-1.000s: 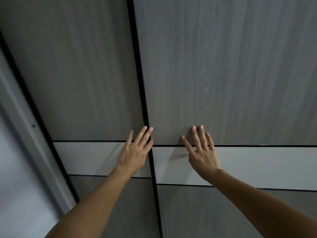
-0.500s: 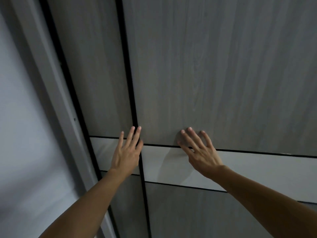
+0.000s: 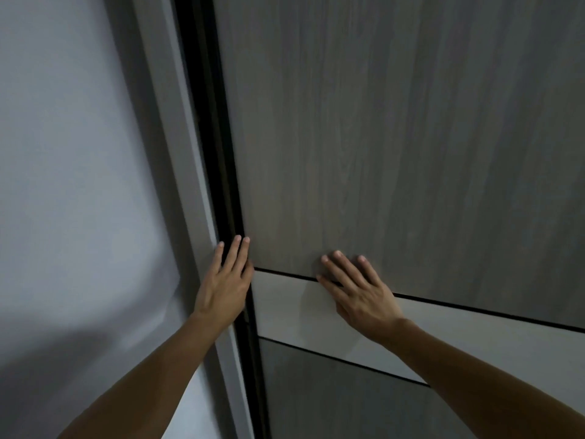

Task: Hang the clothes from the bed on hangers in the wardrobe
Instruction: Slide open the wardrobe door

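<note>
Both hands are laid flat against the wardrobe door [image 3: 395,137], and nothing is gripped in either. The left hand [image 3: 226,280], at about 7 o'clock from the middle of the view, is held open with straight fingers. Its fingertips [image 3: 235,248] are set at the door's left edge, partly over the dark gap [image 3: 212,122] that runs between the door and the pale grey frame [image 3: 185,137]. The right hand [image 3: 357,289], at about 5 o'clock, is spread open too. Its palm is pressed on the pale band [image 3: 285,305], and its fingers reach across the thin black seam [image 3: 474,309] onto the grey wood-grain panel above.

No handle or knob can be seen on the door, which would explain the hold. The flat palms are judged to give the friction needed to slide the panel sideways, with the left hand placed where the edge can be caught or steadied. Whether the door is being opened or closed cannot be told from this moment.

The door fills the view from 12 round to 5 o'clock, with a second wood-grain panel [image 3: 332,400] below the band at 6 o'clock. A plain wall [image 3: 63,137] is seen at 9 o'clock.

The clothes, the bed and the hangers are not in view, and the wardrobe's inside is hidden except for that dark slit. No garment can be said to have been hung.

As for writing, no brand, label or lettering can be read on the door, the frame or the wall.
</note>
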`<state>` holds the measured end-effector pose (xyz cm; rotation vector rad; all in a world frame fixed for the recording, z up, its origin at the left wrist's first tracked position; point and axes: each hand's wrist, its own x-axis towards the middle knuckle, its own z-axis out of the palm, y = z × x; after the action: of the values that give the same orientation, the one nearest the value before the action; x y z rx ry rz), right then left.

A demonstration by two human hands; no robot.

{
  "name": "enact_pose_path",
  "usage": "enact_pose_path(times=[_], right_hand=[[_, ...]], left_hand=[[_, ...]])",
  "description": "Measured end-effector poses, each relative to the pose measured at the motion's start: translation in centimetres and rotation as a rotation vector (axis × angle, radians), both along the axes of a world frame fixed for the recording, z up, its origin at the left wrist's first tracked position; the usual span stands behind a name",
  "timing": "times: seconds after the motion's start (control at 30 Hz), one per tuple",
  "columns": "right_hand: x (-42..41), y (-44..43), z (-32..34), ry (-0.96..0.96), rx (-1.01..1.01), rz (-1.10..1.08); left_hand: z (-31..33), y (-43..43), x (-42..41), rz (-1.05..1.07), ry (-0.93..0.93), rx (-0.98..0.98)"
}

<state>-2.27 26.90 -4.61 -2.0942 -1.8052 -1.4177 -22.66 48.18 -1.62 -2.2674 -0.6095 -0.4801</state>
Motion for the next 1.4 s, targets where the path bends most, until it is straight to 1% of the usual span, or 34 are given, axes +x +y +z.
enact_pose_path(times=[0.2, 0.3, 0.4, 0.5, 0.57, 0.63, 0.7, 0.77, 0.8, 0.87, 0.97, 1.1, 1.23, 1.3, 1.4], right_hand=[[-2.2, 4.1, -0.7, -0.018, -0.006, -0.076], [-3.1, 4.9, -1.0, -0.007, -0.009, -0.127], [-4.3, 4.9, -0.8, 0.034, -0.037, -0.187], [-5.7, 4.6, -0.2, 0.107, -0.084, -0.247], [-6.5, 4.1, 0.2, 0.148, -0.124, -0.268], [-6.9, 2.9, 0.3, 0.204, -0.147, -0.269], [-7.0, 0.7, -0.3, 0.275, -0.129, -0.244], [-6.9, -2.7, -1.5, 0.349, -0.097, -0.231], [-6.9, -4.9, -2.1, 0.386, -0.096, -0.260], [-7.0, -10.2, -3.0, 0.439, -0.117, -0.385], [-7.8, -19.6, -3.8, 0.454, -0.111, -0.573], [-9.9, -34.0, -4.6, 0.537, -0.061, -0.828], [-13.4, -48.7, -5.2, 0.681, -0.067, -1.090], [-15.2, -55.4, -5.3, 0.735, -0.066, -1.165], [-17.6, -64.1, -5.5, 0.767, -0.021, -1.279]], left_hand=[[0.7, 4.3, -2.6, -0.022, 0.087, 0.033], [0.9, 5.4, -3.3, -0.080, 0.132, 0.078], [1.2, 5.9, -3.5, -0.118, 0.168, 0.077], [1.7, 5.4, -3.8, -0.109, 0.202, 0.066], [2.0, 4.5, -3.8, -0.092, 0.211, 0.022], [2.3, 3.1, -3.4, -0.078, 0.201, -0.076], [2.0, 1.3, -2.4, -0.094, 0.202, -0.177], [0.9, -1.2, -0.9, -0.207, 0.185, -0.239], [0.3, -2.9, -0.1, -0.254, 0.193, -0.274], [-0.4, -7.3, 1.4, -0.326, 0.243, -0.336], [-1.9, -15.3, 4.4, -0.486, 0.310, -0.374], [-3.4, -28.9, 7.9, -0.650, 0.388, -0.410], [-5.2, -43.6, 9.9, -0.801, 0.430, -0.481], [-6.0, -50.8, 10.5, -0.885, 0.460, -0.483], [-6.9, -60.4, 11.1, -0.984, 0.523, -0.508]])
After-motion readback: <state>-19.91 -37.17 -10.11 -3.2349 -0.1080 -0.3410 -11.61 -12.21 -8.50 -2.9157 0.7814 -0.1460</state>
